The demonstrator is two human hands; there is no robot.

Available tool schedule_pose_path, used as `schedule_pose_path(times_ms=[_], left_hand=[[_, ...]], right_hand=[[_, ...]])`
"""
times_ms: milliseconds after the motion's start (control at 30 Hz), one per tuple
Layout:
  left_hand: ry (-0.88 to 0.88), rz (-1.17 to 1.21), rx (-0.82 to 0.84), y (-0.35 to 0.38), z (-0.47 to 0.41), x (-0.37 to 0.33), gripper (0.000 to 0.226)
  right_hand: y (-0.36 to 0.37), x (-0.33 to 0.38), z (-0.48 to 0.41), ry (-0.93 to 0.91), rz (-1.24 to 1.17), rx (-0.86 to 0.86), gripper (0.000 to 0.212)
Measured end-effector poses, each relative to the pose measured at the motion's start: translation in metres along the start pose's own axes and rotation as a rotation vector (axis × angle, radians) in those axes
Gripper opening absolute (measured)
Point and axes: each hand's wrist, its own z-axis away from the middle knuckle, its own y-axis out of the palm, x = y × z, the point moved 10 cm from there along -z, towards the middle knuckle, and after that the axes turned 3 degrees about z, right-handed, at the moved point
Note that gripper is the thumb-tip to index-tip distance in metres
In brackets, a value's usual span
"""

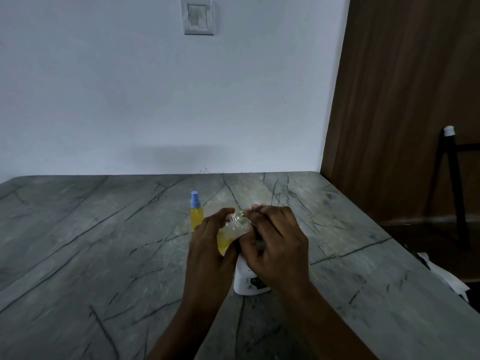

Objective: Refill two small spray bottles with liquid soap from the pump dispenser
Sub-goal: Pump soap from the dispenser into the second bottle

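My left hand grips a small clear spray bottle with its cap off, tilted, holding yellow liquid in its lower part. Its threaded neck meets the nozzle of the white pump dispenser, which stands on the counter under my hands. My right hand lies over the pump head with fingers curled around it, hiding most of the pump. A second small spray bottle, full of yellow liquid with a blue spray cap, stands upright just behind and left of my left hand.
The grey marble counter runs to a white wall with a switch plate. A brown wooden panel rises at the right; the counter's right edge drops off there. White paper lies below that edge, with a black stand beyond.
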Motion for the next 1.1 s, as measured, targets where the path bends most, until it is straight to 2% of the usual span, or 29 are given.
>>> schedule_pose_path(times_ms=[333,1100], left_hand=[[0.014,-0.015,0.010,0.002,0.002,0.001,0.055],[0.001,0.020,-0.028,0.000,-0.001,-0.008,0.047]], right_hand=[[0.002,-0.001,0.005,0.026,0.019,0.022,0.025],[0.004,0.001,0.003,-0.030,0.006,0.084,0.032]])
